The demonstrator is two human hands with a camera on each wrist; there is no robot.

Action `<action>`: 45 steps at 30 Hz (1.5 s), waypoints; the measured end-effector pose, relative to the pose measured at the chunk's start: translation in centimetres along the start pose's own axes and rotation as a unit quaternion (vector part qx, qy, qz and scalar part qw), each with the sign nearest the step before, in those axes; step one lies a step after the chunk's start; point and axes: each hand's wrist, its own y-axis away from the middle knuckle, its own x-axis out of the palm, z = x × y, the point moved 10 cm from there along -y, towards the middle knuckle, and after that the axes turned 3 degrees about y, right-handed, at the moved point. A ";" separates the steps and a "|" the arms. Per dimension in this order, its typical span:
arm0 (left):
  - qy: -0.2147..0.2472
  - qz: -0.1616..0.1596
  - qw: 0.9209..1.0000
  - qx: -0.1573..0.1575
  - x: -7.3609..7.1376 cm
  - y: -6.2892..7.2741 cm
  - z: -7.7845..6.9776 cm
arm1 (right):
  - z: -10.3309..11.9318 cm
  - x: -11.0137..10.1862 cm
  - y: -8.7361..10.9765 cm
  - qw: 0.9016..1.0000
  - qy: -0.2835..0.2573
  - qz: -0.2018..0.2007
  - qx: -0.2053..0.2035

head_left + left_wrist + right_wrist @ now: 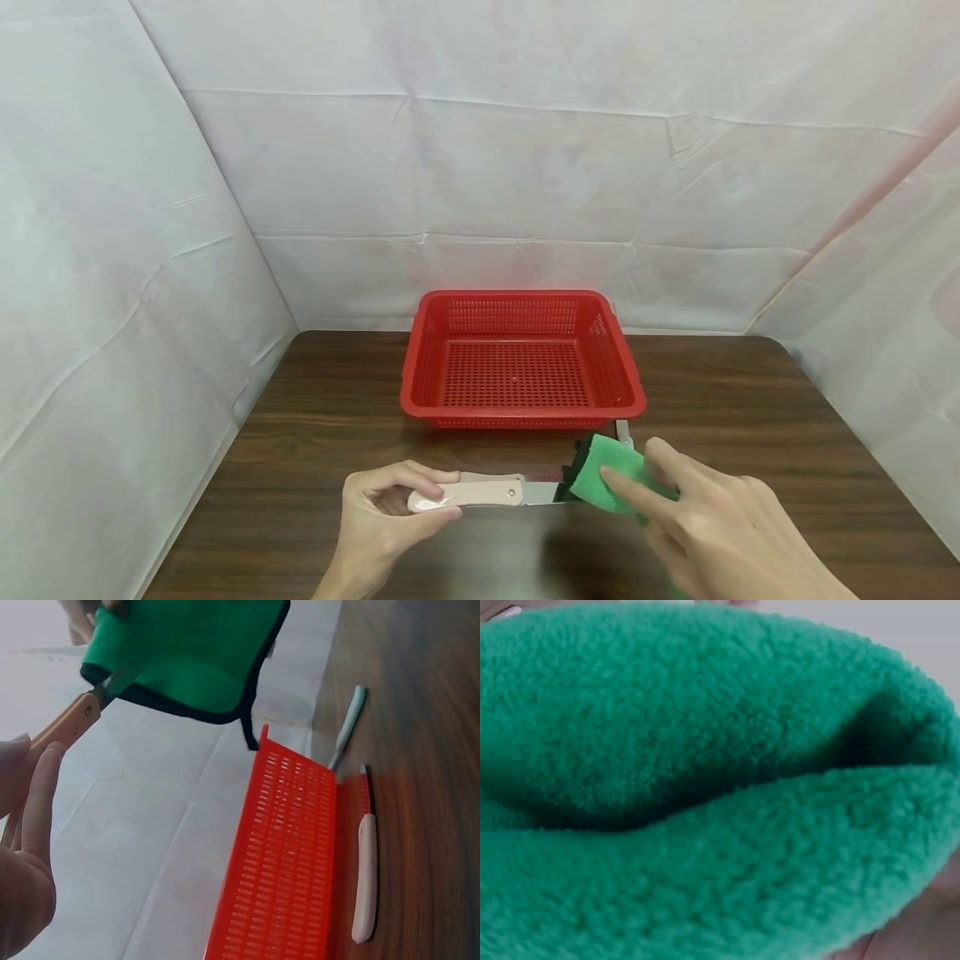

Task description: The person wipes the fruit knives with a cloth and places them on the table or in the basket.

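My left hand (pixel 382 512) grips the cream-pink handle of a knife (pixel 480 492), thumb below and fingers above. The blade points right, and its outer part is hidden under a green cloth (pixel 611 475) with a black edge. With its index finger extended along the cloth, my right hand (pixel 701 517) pinches the cloth around the blade. In the left wrist view the knife handle (pixel 71 720) runs up into the cloth (pixel 187 656), which hangs down from the other hand. Folds of green fabric (pixel 705 862) fill most of the right wrist view.
A red plastic basket (pixel 517 417) stands at the back of the dark wooden table (pixel 330 433). In front of it lies a second knife with a pale pink handle (pixel 365 877). Another with a pale green handle (pixel 351 716) lies by the basket's corner. White sheeting (pixel 525 167) encloses the table.
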 end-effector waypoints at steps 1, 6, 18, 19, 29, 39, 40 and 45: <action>-0.001 0.001 1.000 0.001 0.1 0.0 0.1 | 0.1 -0.1 -0.1 1.000 0.000 -0.007 -0.004; 0.008 0.011 1.000 0.007 0.7 -0.2 0.2 | 0.5 -0.3 -0.8 1.000 -0.006 -0.014 -0.012; 0.005 0.004 1.000 -0.004 1.2 -0.6 0.6 | 2.4 1.2 -2.0 0.999 -0.028 0.006 -0.031; 0.008 0.004 1.000 -0.004 1.2 -0.6 0.6 | 2.5 1.4 -2.0 0.999 -0.032 0.010 -0.030; 0.026 0.001 1.000 0.013 1.4 -0.4 0.4 | 3.1 2.6 -1.8 0.999 -0.017 0.030 -0.036; 0.043 0.004 0.998 0.041 0.9 -0.3 -0.4 | 2.2 4.1 -1.1 0.988 -0.039 0.146 0.005; 0.044 0.004 0.998 0.042 0.9 -0.3 -0.4 | 2.2 4.0 -1.0 0.989 -0.039 0.142 0.004; 0.046 0.002 0.998 0.045 0.5 -0.2 -0.6 | 2.0 3.5 -0.9 0.993 -0.029 0.117 -0.004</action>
